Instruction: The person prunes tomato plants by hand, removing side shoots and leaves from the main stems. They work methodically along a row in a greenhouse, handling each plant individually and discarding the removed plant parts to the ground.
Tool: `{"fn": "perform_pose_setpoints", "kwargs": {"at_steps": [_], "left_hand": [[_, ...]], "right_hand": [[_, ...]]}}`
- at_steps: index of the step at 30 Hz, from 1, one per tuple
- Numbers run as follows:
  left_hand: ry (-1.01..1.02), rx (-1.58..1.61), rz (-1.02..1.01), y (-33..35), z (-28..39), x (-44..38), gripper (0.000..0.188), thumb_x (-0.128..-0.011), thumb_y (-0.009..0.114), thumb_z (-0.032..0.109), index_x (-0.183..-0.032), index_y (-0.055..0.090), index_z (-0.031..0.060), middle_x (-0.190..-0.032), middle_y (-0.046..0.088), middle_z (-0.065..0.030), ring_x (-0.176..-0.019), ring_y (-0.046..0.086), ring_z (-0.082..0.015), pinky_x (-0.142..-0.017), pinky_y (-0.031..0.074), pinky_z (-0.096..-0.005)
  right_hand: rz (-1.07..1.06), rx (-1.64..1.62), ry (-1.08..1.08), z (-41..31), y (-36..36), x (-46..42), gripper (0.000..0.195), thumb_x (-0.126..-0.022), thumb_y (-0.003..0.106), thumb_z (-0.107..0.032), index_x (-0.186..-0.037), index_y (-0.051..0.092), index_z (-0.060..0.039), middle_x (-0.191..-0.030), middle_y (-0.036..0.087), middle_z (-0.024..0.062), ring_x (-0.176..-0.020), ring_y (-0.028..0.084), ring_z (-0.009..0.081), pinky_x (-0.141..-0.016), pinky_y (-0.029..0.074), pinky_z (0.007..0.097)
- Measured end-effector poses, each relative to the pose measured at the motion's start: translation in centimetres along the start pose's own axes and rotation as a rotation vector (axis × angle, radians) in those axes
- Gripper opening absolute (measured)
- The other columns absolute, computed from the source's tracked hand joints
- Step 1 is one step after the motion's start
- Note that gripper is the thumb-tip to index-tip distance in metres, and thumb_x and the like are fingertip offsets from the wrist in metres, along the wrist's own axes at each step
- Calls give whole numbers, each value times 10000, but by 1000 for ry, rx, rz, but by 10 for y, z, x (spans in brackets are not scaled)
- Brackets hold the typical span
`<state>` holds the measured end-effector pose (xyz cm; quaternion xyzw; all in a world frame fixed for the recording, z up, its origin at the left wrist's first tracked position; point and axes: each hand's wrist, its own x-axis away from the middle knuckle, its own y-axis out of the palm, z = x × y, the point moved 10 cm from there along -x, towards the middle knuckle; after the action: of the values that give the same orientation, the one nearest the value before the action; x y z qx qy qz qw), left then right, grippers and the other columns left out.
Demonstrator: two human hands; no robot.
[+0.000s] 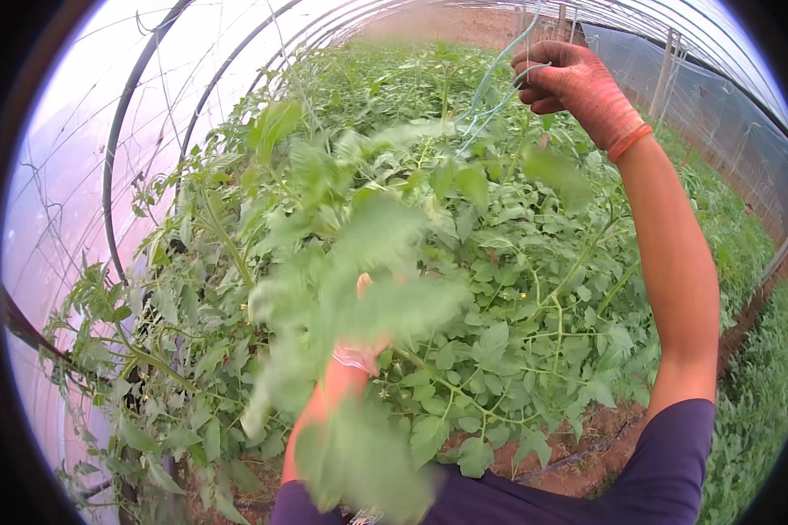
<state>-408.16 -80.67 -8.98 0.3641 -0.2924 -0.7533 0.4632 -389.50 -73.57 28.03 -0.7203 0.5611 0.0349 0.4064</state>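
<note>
My right hand (558,82), in an orange knitted glove, is raised at the upper right with its fingers closed on a light blue twine (489,82). Strands of that twine run up to the roof and down into the foliage of a tomato plant (492,348). Low in the middle, my left hand (358,354) reaches into the plants; a glove cuff shows at the wrist, while blurred leaves close to the camera hide most of the fingers. What it holds cannot be seen.
Dense tomato plants fill the bed ahead, some stems leaning left beside the curved greenhouse hoops (115,151) and plastic film. Thin strings hang from above. At the right are a soil path (739,335), more low plants and a grey sheet wall (755,151). A dark hose (565,461) lies on soil.
</note>
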Motion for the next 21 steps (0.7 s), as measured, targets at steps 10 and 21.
{"fn": "perform_pose_setpoints", "kwargs": {"at_steps": [10,21], "left_hand": [[58,-91,337,-4,-8,0,261,-956,712,199,-1194,655,108,-1032,665,17,-684,588,-85,-554,448,-232],[132,-245,446,-9,-13,-4,207,-963,678,208,-1103,544,138,-1086,645,-16,-719,546,-115,-623,437,-270]], "right_hand": [[-65,-189,-83,-3,34,18,260,-919,660,-184,-1079,707,15,-968,721,68,-834,705,139,-766,594,280],[13,-295,-172,-4,16,63,431,-1009,579,-335,-1205,662,39,-1004,717,113,-870,694,168,-776,559,282]]}}
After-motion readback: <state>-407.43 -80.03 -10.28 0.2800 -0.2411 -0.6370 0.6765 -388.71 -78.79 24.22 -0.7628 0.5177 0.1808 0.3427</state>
